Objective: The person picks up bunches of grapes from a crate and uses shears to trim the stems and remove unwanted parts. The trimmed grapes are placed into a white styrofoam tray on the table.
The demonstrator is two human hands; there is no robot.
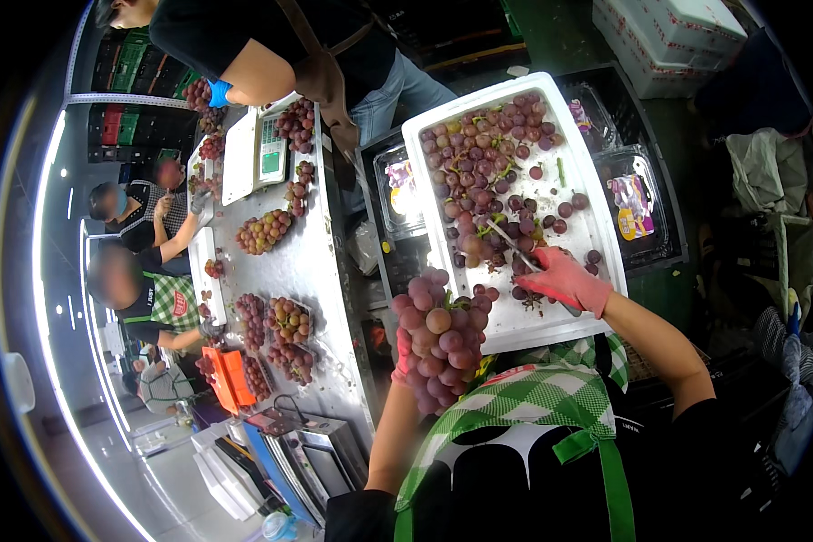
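A large bunch of reddish-purple grapes is held up by my left hand, which wears a pink glove and is mostly hidden behind the fruit. My right hand, gloved in pink too, is closed around a slim metal tool, probably scissors or snips; its grip is partly hidden. The tool points over a white foam box, whose left and upper parts hold heaped grapes. Loose grapes and a piece of green stem lie at its right side.
Black crates with clear plastic packs sit beneath the foam box. Left of it, a metal table carries grape bunches, a scale and binders. A co-worker stands at the top; others work across the table.
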